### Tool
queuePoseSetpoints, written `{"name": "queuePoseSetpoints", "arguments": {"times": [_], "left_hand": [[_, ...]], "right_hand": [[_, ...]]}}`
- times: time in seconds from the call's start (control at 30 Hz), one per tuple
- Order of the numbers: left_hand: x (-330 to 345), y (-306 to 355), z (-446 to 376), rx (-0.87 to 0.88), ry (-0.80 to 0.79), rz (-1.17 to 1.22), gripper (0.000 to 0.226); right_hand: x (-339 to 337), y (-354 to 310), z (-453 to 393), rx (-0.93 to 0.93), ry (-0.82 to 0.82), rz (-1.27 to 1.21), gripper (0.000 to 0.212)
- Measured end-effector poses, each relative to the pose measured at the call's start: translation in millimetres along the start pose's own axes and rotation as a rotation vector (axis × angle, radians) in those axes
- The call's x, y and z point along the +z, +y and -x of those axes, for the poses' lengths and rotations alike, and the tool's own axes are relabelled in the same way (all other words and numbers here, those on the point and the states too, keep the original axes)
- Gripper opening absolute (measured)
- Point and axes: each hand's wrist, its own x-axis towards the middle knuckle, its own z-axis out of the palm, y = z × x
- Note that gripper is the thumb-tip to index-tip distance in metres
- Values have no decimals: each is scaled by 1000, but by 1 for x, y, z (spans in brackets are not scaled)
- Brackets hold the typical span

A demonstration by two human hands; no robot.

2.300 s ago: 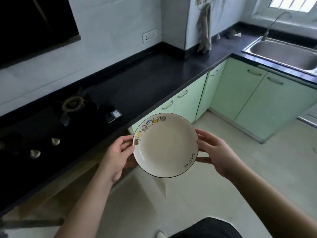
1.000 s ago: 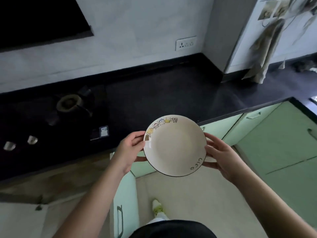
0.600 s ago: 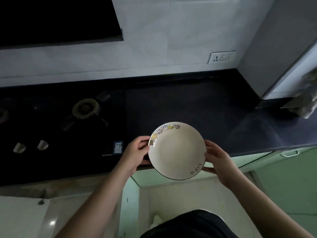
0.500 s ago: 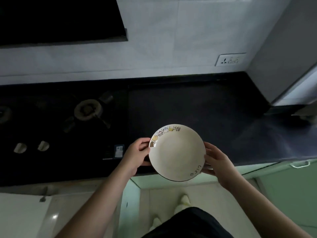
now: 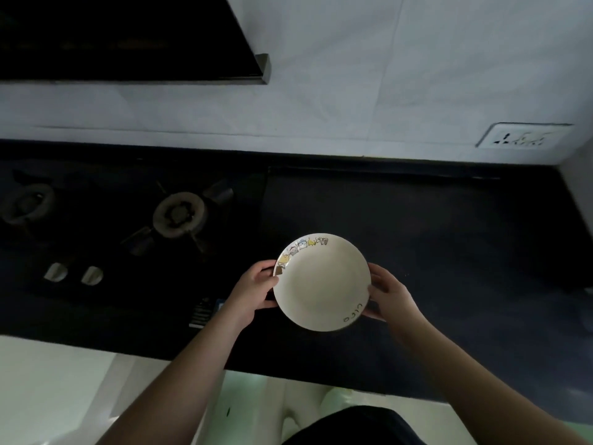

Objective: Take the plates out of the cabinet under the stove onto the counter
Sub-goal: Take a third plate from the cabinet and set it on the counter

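Holding a cream plate (image 5: pixel 322 282) with a dark rim, cartoon figures along its far-left edge and small lettering near its right edge, above the black counter (image 5: pixel 433 239), just right of the gas stove (image 5: pixel 128 239). Gripping the plate's left edge with the left hand (image 5: pixel 253 292), fingers curled under the rim, thumb on top. Clasping the right edge with the right hand (image 5: pixel 390 293), fingers wrapped likewise. Facing a white wall socket (image 5: pixel 523 135) at upper right.

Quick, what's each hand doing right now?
Left hand: closed on the plate, left rim.
Right hand: closed on the plate, right rim.
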Motion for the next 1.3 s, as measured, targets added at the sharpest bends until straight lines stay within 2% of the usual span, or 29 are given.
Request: {"name": "queuePoseSetpoints", "arguments": {"times": [0.27,0.53,1.07,1.13,1.3], "left_hand": [[-1,0,-26,-38,32,-18,38],[-1,-4,-39,-60,39,-16,43],[-4,-14,-44,-33,13,-10,41],[-4,-15,-42,-29,38,-18,47],[-11,-21,-34,39,148,-146,38]], "right_hand": [[5,-10,-33,65,-34,21,42],[5,-9,-43,55,-45,37,40],[11,-4,-42,58,30,94,41],[10,-4,-42,55,49,140,41],[0,0,-38,14,121,207,38]]}}
